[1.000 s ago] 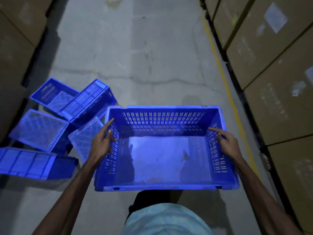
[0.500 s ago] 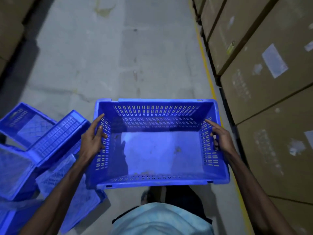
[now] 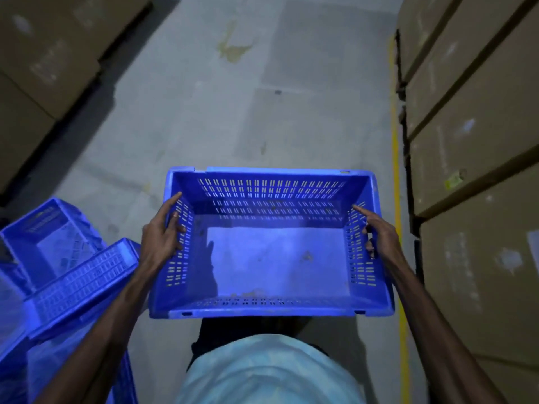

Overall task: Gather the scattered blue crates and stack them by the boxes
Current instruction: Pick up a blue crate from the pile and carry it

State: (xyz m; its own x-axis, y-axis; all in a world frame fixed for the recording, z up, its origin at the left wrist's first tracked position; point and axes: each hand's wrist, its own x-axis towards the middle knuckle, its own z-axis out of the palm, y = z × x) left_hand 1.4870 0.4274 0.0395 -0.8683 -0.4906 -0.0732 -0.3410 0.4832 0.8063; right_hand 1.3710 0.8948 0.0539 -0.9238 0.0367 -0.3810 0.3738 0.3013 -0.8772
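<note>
I carry an empty blue slotted crate (image 3: 271,258) level in front of my waist, above the concrete floor. My left hand (image 3: 162,237) grips its left wall, thumb inside and fingers outside. My right hand (image 3: 377,233) grips its right wall the same way. Several more blue crates (image 3: 67,272) lie tumbled on the floor at the lower left, one upright (image 3: 43,237), one tipped on its side (image 3: 84,281). Stacked cardboard boxes (image 3: 472,147) form a wall along the right.
A yellow floor line (image 3: 396,147) runs along the foot of the right-hand boxes. More cardboard boxes (image 3: 43,59) stand at the upper left. Grey concrete aisle (image 3: 233,118) stretches ahead between the two rows.
I have moved forward along the aisle with the crate held in both hands. The pile of crates has slid toward the lower left edge of view, and the right boxes are closer.
</note>
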